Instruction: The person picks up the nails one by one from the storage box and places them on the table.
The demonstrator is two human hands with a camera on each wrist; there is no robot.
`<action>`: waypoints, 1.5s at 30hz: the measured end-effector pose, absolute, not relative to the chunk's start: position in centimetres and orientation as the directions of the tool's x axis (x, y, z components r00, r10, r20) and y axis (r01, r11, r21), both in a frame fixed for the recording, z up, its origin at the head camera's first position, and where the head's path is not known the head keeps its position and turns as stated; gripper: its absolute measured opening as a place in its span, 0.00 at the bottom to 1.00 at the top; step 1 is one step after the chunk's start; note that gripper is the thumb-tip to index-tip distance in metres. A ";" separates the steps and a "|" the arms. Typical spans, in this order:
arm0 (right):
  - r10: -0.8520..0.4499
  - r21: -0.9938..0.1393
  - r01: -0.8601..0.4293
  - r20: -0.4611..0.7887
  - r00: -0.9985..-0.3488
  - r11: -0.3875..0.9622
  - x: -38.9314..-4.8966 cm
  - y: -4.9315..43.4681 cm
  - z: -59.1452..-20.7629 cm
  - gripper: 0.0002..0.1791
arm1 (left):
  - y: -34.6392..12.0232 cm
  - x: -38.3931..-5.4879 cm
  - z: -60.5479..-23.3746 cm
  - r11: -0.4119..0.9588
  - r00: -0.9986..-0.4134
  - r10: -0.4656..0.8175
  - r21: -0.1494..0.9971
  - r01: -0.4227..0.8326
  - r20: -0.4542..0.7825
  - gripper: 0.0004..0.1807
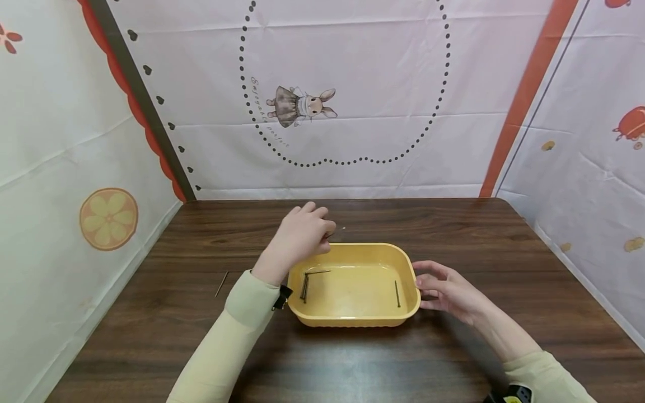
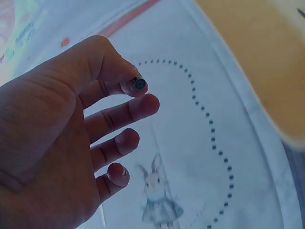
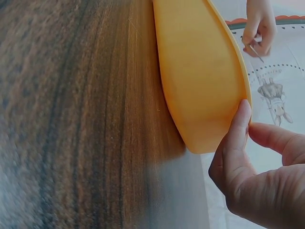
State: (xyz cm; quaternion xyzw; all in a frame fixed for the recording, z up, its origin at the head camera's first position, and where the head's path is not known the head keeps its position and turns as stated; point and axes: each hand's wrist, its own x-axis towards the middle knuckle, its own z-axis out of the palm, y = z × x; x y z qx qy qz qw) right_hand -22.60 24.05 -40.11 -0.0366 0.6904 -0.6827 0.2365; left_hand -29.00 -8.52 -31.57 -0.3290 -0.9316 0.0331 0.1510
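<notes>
My left hand (image 1: 305, 232) is raised over the far left corner of a yellow tray (image 1: 353, 323). It pinches a thin nail (image 1: 337, 231) between thumb and index finger; the nail's round head (image 2: 139, 84) faces the left wrist camera. The other fingers are loosely bent. At the tray's right end, my right hand (image 1: 448, 290) holds the rim, its fingertips (image 3: 244, 109) against the outer wall and edge. Inside the tray, several nails (image 1: 305, 288) lie at the left end, and a single nail (image 1: 397, 294) lies near the right end.
Another nail (image 1: 221, 284) lies on the dark wooden table (image 1: 353, 364), left of the tray. Printed cloth (image 1: 373, 73) with a rabbit picture hangs behind the table, and more cloth stands along both sides.
</notes>
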 end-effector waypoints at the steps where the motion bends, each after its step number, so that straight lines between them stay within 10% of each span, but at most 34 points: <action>1: -0.373 -0.960 0.272 -0.277 -0.885 0.066 -22.6 24.1 -40.1 0.23 | -8.9 -28.9 -31.5 0.788 -0.742 0.614 -0.154 0.596 0.269 0.16; 45: -0.382 -0.958 0.277 -0.282 -0.880 0.070 -22.7 24.2 -40.0 0.23 | -23.0 -27.1 -35.8 0.944 -0.928 0.327 -0.018 0.330 0.179 0.08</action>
